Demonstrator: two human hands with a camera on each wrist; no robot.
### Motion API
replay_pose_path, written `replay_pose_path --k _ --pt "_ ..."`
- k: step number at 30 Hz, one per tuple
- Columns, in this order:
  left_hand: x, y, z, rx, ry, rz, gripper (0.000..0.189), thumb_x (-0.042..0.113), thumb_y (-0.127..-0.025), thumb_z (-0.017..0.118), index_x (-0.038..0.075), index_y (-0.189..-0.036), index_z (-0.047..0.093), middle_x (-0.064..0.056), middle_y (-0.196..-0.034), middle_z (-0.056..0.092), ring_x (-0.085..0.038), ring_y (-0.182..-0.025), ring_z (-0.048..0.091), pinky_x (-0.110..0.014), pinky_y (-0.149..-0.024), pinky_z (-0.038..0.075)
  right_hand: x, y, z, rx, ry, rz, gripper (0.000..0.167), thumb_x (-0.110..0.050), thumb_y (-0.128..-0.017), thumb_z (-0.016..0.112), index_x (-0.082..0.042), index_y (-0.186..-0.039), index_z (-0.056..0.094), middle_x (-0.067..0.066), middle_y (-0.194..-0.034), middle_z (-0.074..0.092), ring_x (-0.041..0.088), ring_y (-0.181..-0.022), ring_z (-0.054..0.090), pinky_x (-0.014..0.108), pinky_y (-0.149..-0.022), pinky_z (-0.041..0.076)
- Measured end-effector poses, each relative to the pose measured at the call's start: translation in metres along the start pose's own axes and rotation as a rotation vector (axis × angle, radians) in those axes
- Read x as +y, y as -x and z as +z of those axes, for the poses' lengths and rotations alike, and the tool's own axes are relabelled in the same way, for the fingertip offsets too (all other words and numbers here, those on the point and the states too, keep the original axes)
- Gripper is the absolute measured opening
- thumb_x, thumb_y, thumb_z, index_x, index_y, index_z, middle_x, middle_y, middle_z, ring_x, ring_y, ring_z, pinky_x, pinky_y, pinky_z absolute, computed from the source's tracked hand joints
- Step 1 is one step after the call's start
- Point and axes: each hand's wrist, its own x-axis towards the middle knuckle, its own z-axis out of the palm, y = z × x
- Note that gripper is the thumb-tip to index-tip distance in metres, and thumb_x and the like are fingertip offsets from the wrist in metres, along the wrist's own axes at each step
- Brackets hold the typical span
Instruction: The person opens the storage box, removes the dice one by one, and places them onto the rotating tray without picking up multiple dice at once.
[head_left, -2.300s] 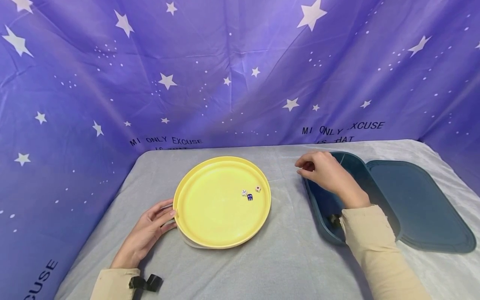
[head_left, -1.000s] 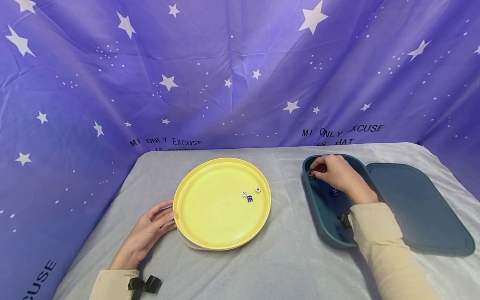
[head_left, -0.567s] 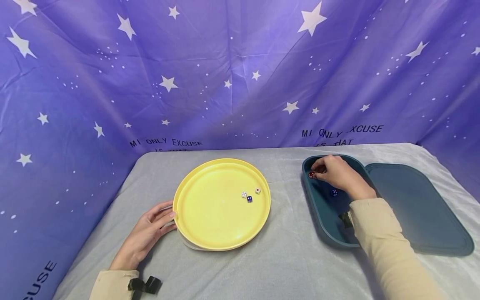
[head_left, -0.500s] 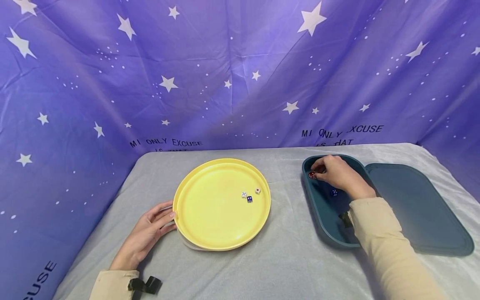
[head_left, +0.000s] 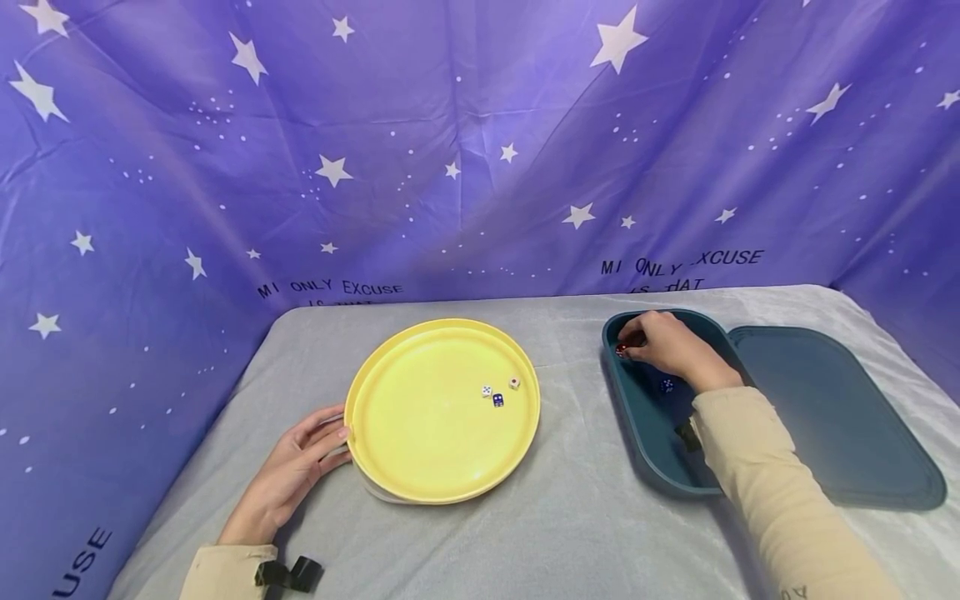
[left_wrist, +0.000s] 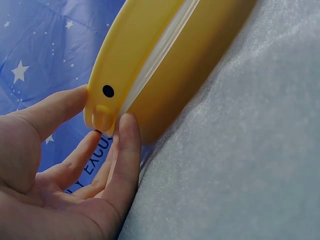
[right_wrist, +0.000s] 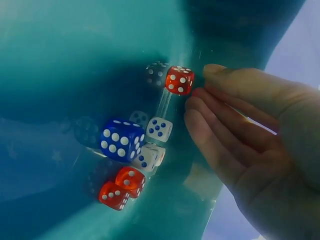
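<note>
red die [right_wrist: 180, 80]: located inside the blue-green container [head_left: 628, 417], in its far left part. right hand [head_left: 671, 346]: lowered into the container, thumb and fingers apart, fingertips just beside the red die; contact cannot be confirmed.

the right wrist view shows further contents of the container: a large blue die [right_wrist: 121, 141], a white die [right_wrist: 160, 130] just beside it, at least one more white die [right_wrist: 146, 159] partly covered, and a pair of red dice [right_wrist: 112, 196] touching each other.

flat panel [head_left: 847, 417]: blue-green, lies just beside the container on its right.

yellow tray [head_left: 420, 417]: round, positioned on the left, well apart from the container. three dice rest toward its right side: a five-pip die [head_left: 487, 391], a small blue die [head_left: 498, 400] slightly nearer, and a red-pip die [head_left: 514, 382] farthest right. left hand [head_left: 292, 462]: at the left edge of the yellow tray, digits spread, fingertips touching the edge. a black dot [left_wrist: 108, 91] and a beak-shaped tab [left_wrist: 101, 117] mark that edge.

support surface: grey cloth [head_left: 570, 508]. far side: purple curtain [head_left: 420, 100] printed with white stars.
</note>
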Motion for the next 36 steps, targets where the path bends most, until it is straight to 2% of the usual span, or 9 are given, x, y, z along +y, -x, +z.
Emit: replay_pose_path --k 14,22,36 --pt "-0.001 0.0 0.002 -0.003 -0.004 -0.004 0.058 0.014 -0.098 0.063 -0.003 -0.147 0.035 -0.001 -0.122 0.06 -0.01 -0.109 0.063 -0.033 -0.095 0.058 0.007 -0.003 0.004 0.006 0.038 -0.001 0.013 -0.002 -0.086 0.073 0.003 -0.098 0.074 0.014 -0.09 0.073 0.025 -0.08 0.066 0.046 -0.073 0.057" --pt "0.0 0.001 0.001 -0.007 -0.004 0.005 0.057 0.013 -0.099 0.062 -0.002 -0.146 0.036 0.001 -0.121 0.061 -0.009 -0.109 0.063 -0.032 -0.095 0.058 0.009 -0.002 0.004 0.006 -0.001 0.022 0.008 -0.001 -0.086 0.073 0.002 -0.093 0.074 0.011 -0.085 0.072 0.021 -0.076 0.065 0.043 -0.07 0.057" --pt "0.0 0.001 0.001 -0.011 -0.008 -0.001 0.057 0.013 -0.099 0.062 -0.001 -0.147 0.036 0.001 -0.121 0.061 -0.009 -0.11 0.063 -0.032 -0.095 0.058 0.012 -0.001 0.004 -0.006 -0.033 0.041 0.004 -0.001 -0.086 0.074 -0.001 -0.089 0.073 0.009 -0.085 0.072 0.02 -0.076 0.065 0.042 -0.071 0.057"
